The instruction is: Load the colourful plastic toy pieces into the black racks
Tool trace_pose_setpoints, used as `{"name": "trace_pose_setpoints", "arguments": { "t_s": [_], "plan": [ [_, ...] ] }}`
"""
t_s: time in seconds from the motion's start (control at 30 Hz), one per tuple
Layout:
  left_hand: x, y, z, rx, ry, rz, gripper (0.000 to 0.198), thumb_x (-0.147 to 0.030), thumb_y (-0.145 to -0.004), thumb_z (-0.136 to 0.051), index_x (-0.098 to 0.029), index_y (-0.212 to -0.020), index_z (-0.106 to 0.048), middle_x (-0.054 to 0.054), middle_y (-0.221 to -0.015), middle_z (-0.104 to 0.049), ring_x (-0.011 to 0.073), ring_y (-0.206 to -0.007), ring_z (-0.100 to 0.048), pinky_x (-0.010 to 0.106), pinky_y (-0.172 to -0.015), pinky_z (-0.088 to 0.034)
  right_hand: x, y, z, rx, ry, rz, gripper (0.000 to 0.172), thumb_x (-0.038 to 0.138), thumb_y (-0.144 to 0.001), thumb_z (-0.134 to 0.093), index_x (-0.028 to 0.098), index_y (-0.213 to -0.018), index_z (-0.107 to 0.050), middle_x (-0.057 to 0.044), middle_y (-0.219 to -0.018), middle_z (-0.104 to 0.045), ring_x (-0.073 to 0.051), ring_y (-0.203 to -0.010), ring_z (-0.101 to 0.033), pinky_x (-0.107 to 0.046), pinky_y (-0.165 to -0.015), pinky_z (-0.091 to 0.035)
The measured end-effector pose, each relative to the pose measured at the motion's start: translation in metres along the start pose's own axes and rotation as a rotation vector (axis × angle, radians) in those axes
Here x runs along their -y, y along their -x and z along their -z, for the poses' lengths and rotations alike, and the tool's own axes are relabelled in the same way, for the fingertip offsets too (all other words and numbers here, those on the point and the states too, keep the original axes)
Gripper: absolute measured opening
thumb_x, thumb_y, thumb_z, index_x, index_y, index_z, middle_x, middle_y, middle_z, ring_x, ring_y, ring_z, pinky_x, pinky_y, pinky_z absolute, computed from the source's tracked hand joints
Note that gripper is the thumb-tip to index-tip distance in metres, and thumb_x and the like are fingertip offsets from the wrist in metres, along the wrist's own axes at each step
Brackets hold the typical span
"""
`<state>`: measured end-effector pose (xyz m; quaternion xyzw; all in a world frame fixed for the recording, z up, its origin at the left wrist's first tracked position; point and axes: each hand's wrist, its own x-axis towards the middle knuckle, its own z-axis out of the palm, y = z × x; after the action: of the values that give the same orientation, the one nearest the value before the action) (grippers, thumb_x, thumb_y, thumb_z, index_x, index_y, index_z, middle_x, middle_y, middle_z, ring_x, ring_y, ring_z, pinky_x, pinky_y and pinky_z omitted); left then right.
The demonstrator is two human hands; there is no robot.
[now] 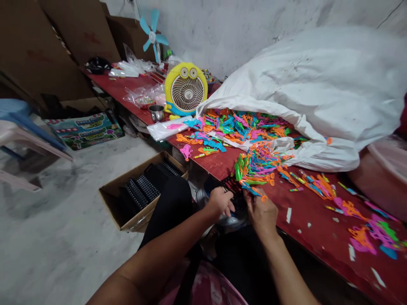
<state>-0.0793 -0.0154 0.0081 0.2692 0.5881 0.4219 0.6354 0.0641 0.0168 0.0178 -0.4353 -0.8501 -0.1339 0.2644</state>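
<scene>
Left hand [219,203] and right hand [260,214] seemingly hold a black strip [230,185] between them.

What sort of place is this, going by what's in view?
Probably a small workshop for plastic goods: brightly coloured moulded plastic pieces spill from a white sack across a red-topped table, beside a cardboard box of black strips.

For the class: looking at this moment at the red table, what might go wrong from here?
The tangled neon plastic pieces lie close to the right hand and left hand, near the front edge of the red-topped table, so a careless pull might drag some onto the floor. The bulging white sack leans over the pile and could slump, spilling more.
</scene>
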Motion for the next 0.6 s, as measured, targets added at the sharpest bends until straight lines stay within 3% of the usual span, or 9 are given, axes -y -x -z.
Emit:
{"name": "trace_pose_setpoints", "arguments": {
  "t_s": [0.27,0.47,0.6],
  "plan": [
    [0.000,0.001,0.004,0.011,-0.035,-0.018,0.016,-0.023,-0.091,-0.041,-0.015,-0.088,-0.054,-0.004,-0.043,-0.056,0.0095,-0.028,-0.047,0.017,-0.035,-0.028,0.019,-0.015,0.012,0.268,0.072,-0.287,0.028,0.032,-0.098,-0.047,0.013,-0.095,-0.067,-0.010,-0.081,-0.066,-0.017,-0.066,-0.058,-0.028,-0.057,-0.026],
    [-0.005,0.007,0.005,0.001,-0.064,-0.008,0.028,-0.020,-0.088,-0.042,-0.012,-0.064,-0.054,0.001,-0.041,-0.055,0.0103,-0.028,-0.046,0.020,-0.034,-0.027,0.021,-0.005,0.004,0.077,-0.089,-0.311,0.034,0.036,-0.100,-0.039,0.014,-0.095,-0.065,-0.009,-0.082,-0.066,-0.016,-0.068,-0.059,-0.026,-0.059,-0.030],
    [-0.006,0.009,-0.003,0.010,-0.022,0.023,0.023,-0.024,-0.090,-0.045,-0.011,-0.074,-0.056,0.000,-0.043,-0.057,0.0106,-0.028,-0.047,0.020,-0.035,-0.028,0.008,-0.003,0.001,0.001,-0.183,-0.339,0.041,0.044,-0.098,-0.038,0.015,-0.088,-0.064,-0.009,-0.075,-0.066,-0.018,-0.063,-0.057,-0.027,-0.060,-0.032]
  ]
}}
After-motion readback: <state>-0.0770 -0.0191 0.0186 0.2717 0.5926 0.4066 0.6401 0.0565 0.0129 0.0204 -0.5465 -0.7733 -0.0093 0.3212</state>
